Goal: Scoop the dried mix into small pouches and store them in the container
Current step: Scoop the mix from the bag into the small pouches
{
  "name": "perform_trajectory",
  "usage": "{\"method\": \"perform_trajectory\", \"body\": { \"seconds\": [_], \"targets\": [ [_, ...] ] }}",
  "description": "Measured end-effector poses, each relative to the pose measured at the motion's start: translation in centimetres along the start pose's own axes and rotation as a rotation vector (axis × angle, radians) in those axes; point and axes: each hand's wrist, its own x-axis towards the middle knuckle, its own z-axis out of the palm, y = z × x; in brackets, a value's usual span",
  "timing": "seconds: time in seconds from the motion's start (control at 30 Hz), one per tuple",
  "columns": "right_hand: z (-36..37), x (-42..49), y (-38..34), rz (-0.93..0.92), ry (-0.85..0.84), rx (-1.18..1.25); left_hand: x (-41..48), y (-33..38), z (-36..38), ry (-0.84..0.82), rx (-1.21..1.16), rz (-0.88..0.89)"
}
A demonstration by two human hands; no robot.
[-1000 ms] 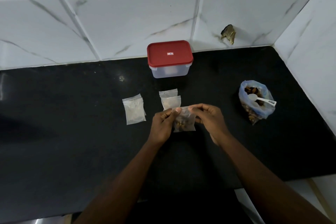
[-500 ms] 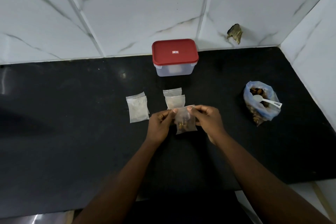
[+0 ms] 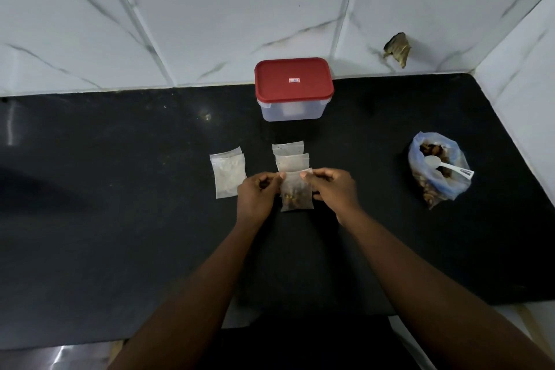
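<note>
Both arms reach in from the near side, left hand (image 3: 255,198) and right hand (image 3: 332,192) close together, each pinching the pouch's (image 3: 295,197) top edge.

lid (image 3: 294,78) red | counter (image 3: 120,219) black | tiles (image 3: 225,24) white, grey-veined | bag (image 3: 447,186) perhaps bluish

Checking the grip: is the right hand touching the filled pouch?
Touching. The head view shows the right hand pinching the filled pouch at its top edge.
</note>
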Motion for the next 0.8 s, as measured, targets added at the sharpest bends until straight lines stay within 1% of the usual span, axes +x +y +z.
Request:
{"method": "perform_trajectory", "body": {
  "seconds": [0.1, 0.2, 0.4, 0.47, 0.53, 0.6, 0.63, 0.73, 0.8],
  "targets": [
    [-0.3, 0.2, -0.2, -0.011, 0.019, -0.078, 0.2, 0.4, -0.3, -0.013, 0.000, -0.026],
    [-0.5, 0.5, -0.2, 0.014, -0.012, -0.023, 0.3, 0.7, -0.4, -0.027, -0.042, -0.043],
    [-0.4, 1.0, -0.2, 0.019, -0.027, 0.079, 0.3, 0.9, -0.2, 0.007, -0.134, -0.082],
    [-0.5, 0.9, -0.3, -0.007, -0.010, 0.041, 0.3, 1.0, -0.3, 0.018, -0.130, -0.086],
    [-0.6, 0.6, -0.6, -0.097, 0.058, -0.078, 0.3, 1.0, -0.6, 0.032, -0.109, -0.100],
    [-0.5, 0.0, -1.3, -0.215, 0.127, -0.132, 0.3, 0.9, -1.2, 0.053, -0.044, -0.095],
    [-0.3, -0.4, -1.7, -0.275, 0.136, -0.142, 0.3, 0.8, -1.5, 0.084, 0.020, -0.079],
    [0.9, -1.4, -2.8, -0.425, 0.092, -0.191, 0.3, 0.7, -2.8, 0.244, 0.257, -0.028],
    [1.9, -1.7, -3.5, -0.457, 0.039, -0.206, 0.7, 0.4, -3.6, 0.320, 0.411, -0.036]
  ]
}}
